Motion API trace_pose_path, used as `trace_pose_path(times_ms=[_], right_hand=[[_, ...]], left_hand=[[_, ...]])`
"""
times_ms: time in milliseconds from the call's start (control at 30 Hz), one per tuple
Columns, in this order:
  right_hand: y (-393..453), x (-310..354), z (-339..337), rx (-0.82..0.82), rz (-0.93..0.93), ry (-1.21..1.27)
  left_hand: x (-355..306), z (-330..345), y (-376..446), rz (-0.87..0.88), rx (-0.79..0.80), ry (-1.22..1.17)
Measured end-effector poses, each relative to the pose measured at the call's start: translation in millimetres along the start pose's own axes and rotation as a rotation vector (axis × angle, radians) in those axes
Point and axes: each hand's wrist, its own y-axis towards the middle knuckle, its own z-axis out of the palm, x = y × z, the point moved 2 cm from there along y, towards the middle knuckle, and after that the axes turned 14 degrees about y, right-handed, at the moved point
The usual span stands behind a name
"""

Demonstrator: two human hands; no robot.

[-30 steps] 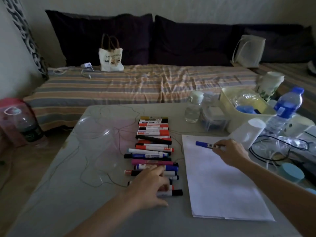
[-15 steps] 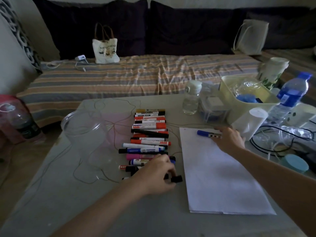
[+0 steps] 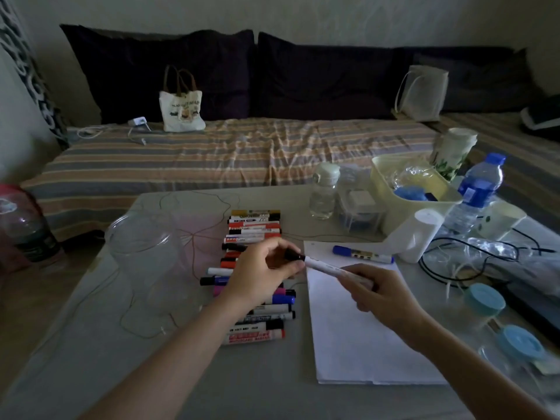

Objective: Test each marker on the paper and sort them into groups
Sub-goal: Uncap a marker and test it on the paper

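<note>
**Colours on the table and beyond**

White paper (image 3: 357,328); a white marker (image 3: 327,269) with black cap; a blue-capped marker (image 3: 362,254) at the far edge. The row of markers (image 3: 257,268) shows red, black, blue, pink. Far off, an orange-and-grey striped cover (image 3: 212,156) and dark cushions (image 3: 303,74).

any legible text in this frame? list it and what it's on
No text here reads with certainty.
Tote bag: printed line over a picture, too blurred to read.
Row of markers: barrel labels with print, too small.
Blue-capped marker on the paper: label marks, illegible.
Water bottle: blue label, print unreadable.
White-barrelled marker held by both hands: no print visible.
</note>
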Motion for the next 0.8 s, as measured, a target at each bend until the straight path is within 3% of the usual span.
trace_pose_path(times_ms=[67, 267, 333, 400, 500, 700, 800], right_hand=[[0, 1, -11, 0.011, 0.012, 0.003], [13, 5, -22, 0.154, 0.021, -0.318], [21, 6, -14, 0.227, 0.041, -0.330], [28, 3, -6, 0.252, 0.052, -0.305], [36, -11, 2, 0.149, 0.091, -0.133], [41, -20, 11, -0.172, -0.349, -0.555], [47, -26, 9, -0.183, -0.339, -0.657]], left_hand=[[5, 4, 0, 0.058, -0.003, 0.136], [5, 23, 15, 0.059, 0.131, 0.084], [4, 34, 22, -0.022, 0.142, -0.045], [4, 44, 27, -0.148, 0.159, -0.356], [8, 53, 36, -0.265, 0.134, -0.643], [12, 77, 55, -0.493, -0.071, -0.728], [10, 82, 60, -0.593, -0.104, -0.796]])
